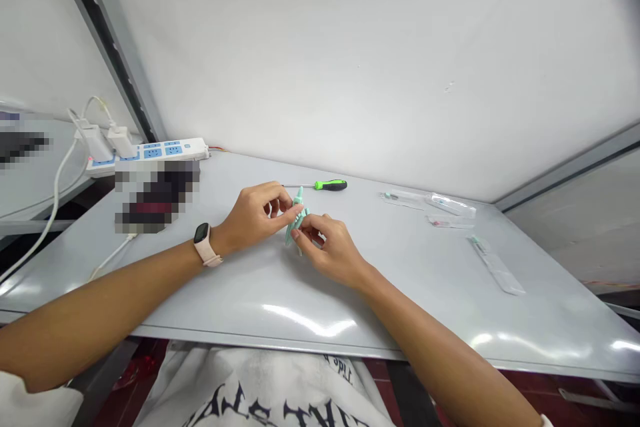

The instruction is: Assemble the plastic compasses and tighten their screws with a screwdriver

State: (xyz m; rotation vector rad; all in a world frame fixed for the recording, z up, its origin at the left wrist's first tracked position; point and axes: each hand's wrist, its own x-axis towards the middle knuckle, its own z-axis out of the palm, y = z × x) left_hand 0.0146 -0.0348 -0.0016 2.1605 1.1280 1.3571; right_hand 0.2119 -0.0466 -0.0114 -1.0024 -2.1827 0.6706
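Where they meet, hands (255,219) (333,250) pinch a green part (299,215).

**Upside-down print on a white shirt (260,390) is the only legible text**
Small black letters (340,369) appear to read "Tide"; larger gothic lettering (280,410) below runs out of frame, unreadable.

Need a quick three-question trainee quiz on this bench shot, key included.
1. Which wrist wears the smartwatch?
2. True or false: the right hand holds the green-handled screwdriver.
3. How many white plugs show in the power strip?

Key:
1. Left.
2. False: it and the left hand hold a mint-green plastic part; the screwdriver lies on the table.
3. Two.
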